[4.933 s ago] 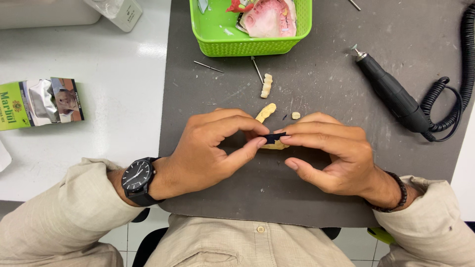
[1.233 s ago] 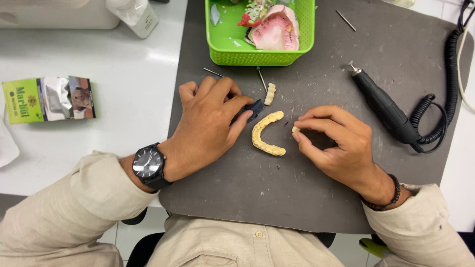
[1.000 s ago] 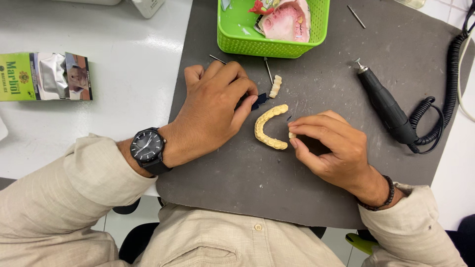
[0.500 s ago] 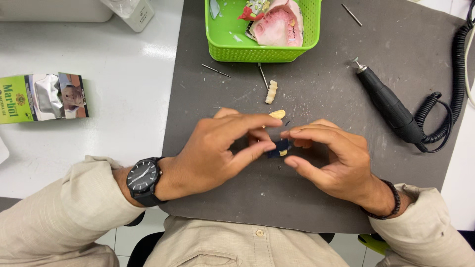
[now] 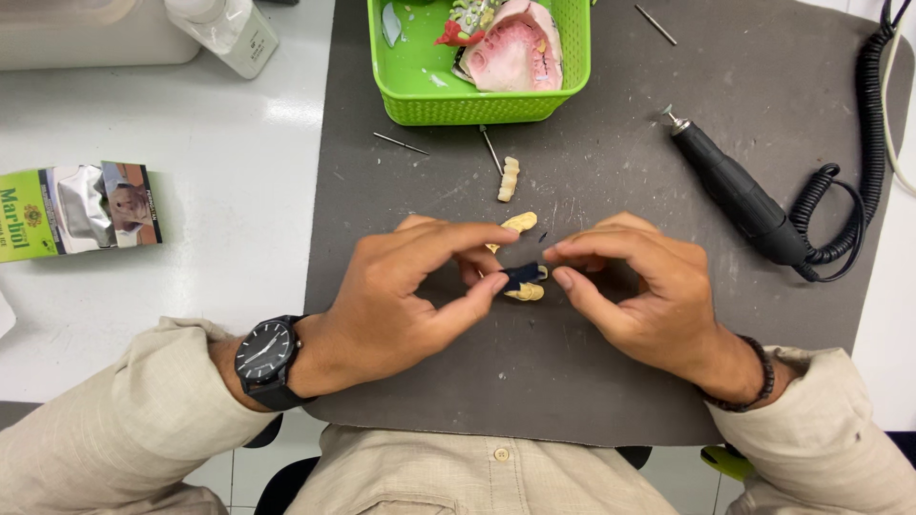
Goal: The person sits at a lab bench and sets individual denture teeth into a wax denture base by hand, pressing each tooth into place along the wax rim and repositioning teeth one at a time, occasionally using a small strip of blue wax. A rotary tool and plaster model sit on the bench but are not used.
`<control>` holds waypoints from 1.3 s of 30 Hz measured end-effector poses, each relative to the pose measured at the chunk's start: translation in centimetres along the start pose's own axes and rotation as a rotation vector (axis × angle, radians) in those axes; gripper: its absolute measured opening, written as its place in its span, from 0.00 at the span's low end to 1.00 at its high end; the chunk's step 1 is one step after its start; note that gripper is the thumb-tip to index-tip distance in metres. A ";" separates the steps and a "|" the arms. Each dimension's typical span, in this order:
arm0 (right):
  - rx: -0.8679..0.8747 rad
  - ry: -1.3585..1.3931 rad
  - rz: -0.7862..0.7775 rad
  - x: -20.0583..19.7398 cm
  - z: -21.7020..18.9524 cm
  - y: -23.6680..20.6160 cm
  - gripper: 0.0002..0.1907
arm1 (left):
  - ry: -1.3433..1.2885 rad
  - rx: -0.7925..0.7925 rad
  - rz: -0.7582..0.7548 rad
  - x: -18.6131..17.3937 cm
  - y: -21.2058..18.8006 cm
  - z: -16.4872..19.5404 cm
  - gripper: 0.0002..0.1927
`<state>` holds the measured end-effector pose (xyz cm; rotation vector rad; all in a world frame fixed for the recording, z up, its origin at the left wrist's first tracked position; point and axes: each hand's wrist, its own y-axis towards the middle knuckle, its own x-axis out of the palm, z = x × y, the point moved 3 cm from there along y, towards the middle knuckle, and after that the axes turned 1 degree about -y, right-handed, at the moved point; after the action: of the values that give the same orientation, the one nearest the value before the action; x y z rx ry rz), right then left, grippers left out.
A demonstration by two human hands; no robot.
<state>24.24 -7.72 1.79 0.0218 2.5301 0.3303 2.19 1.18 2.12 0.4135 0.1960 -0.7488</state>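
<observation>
Together, both hands point(image 5: 534, 286) pinch a small dark strip point(image 5: 523, 276) over a curved waxy arch point(image 5: 522, 257).

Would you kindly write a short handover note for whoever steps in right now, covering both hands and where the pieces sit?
Left hand: thumb and forefinger pinch a small dark blue strip.
Right hand: fingertips meet the other end of the strip, just above the dark grey rubber mat.
Cream, horseshoe-shaped row of teeth: partly hidden under both hands; whether it lies on the mat or is held cannot be told.
Short cream strip of teeth lies loose on the mat below the green plastic basket.
Black rotary handpiece with coiled cord lies untouched to the right.
Done or left: the picture does not settle this.
</observation>
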 end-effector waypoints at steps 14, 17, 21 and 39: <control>-0.112 -0.251 -0.126 0.2 0.0 0.9 0.11 | 0.556 0.022 -0.012 -1.4 1.2 -1.3 0.19; -0.021 -0.124 -0.115 -0.1 0.3 0.8 0.10 | 0.569 0.080 0.019 -1.4 1.2 -1.0 0.20; 0.075 -0.014 -0.140 -0.2 0.7 0.2 0.13 | 0.533 0.171 0.004 -1.0 0.7 -0.4 0.13; -0.013 0.282 -0.106 0.4 -1.0 -1.3 0.10 | 0.059 0.229 -0.161 1.3 -0.9 0.3 0.10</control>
<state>23.46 -9.15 2.04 -0.1751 2.7940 0.3268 2.52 -0.31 1.68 0.6439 0.2013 -0.9219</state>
